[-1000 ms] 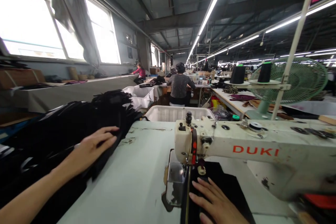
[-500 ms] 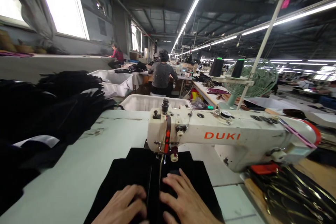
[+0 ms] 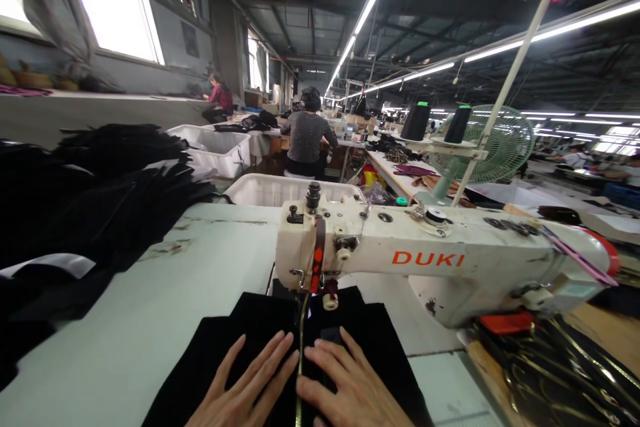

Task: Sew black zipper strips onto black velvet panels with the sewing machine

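Observation:
A black fabric piece (image 3: 205, 353) with a stepped far edge lies on the machine bed, its far end beneath the needle area of a white sewing machine (image 3: 370, 250). Down its middle runs a gold-toothed zipper (image 3: 301, 373), leading up to the presser foot. My left hand (image 3: 250, 383) rests on the fabric left of the zipper, fingers spread and stretched forward. To the right of it, my right hand (image 3: 345, 380) presses on the fabric with fingers apart, its fingertips close to the zipper. The presser foot itself is mostly hidden by the machine head.
Stacked black fabric pieces (image 3: 100, 193) cover the table's left side. Black strips with gold zipper teeth (image 3: 560, 373) lie at the right. Behind the machine stand a white bin (image 3: 250, 190), thread cones (image 3: 416, 121) and a green fan (image 3: 500, 143). A person (image 3: 309, 133) sits farther back.
My left hand has straightened and spread its fingers, moving forward beside the zipper. More of the gold zipper shows between my hands. My right hand stays nearly in place.

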`<state>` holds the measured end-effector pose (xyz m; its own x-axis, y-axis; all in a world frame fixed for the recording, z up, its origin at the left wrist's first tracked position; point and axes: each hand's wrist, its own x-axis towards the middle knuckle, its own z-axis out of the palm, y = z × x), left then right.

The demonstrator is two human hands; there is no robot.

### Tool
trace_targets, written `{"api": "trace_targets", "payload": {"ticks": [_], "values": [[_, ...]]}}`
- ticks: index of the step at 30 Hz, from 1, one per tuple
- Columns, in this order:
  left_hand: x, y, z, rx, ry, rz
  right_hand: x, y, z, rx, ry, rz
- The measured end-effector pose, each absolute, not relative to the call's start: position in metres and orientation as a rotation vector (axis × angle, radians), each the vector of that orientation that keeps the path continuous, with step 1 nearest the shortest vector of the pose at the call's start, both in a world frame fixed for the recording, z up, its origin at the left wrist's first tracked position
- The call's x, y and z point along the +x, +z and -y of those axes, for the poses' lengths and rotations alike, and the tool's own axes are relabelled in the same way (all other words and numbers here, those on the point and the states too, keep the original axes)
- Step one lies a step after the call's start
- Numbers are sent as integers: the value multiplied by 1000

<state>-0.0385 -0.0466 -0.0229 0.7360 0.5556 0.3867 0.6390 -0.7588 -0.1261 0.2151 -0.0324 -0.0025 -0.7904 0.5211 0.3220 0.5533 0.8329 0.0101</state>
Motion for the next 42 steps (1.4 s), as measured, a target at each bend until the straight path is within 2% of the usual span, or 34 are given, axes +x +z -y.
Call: {"api": "trace_targets", "payload": {"ticks": [5, 9, 15, 28, 42], "values": [[-30, -7, 39, -2649, -514, 1024, 213, 2, 21, -1044, 81, 2665], [-24, -1, 35, -2559, -475, 1038, 211, 3, 8, -1162, 56, 2589], [-32, -16, 41, -2560, -431, 981, 204, -1, 15, -974, -65, 2646], [-38, -15, 38, -2542, -432, 941, 199, -27, 17, -827, -168, 2260], [-39, -27, 27, -2527, -374, 919, 205, -15, 15, -774, -297, 2412]]}}
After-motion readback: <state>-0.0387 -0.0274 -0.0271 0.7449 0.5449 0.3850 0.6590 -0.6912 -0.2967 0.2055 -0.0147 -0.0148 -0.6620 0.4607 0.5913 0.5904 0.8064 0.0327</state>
